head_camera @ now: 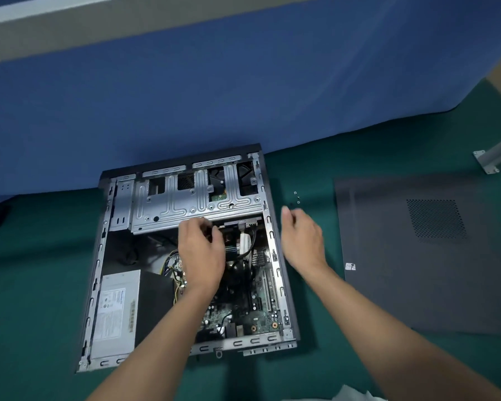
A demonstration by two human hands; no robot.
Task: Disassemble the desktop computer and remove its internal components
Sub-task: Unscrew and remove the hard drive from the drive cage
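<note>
Reaching into one case (98, 264), left hand (200, 251); right hand (302, 240) near three screws (297, 197).

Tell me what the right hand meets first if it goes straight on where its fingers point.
Probably the loose screws on the green mat, just ahead of the right hand; its height is unclear.

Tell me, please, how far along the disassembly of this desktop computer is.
Done: the side panel lies off on the mat, with loose screws beside the case. In hand: the left hand reaches in under the drive cage; the right hand hovers at the case's edge. Left: drive cage, power supply and motherboard all sit inside.
</note>
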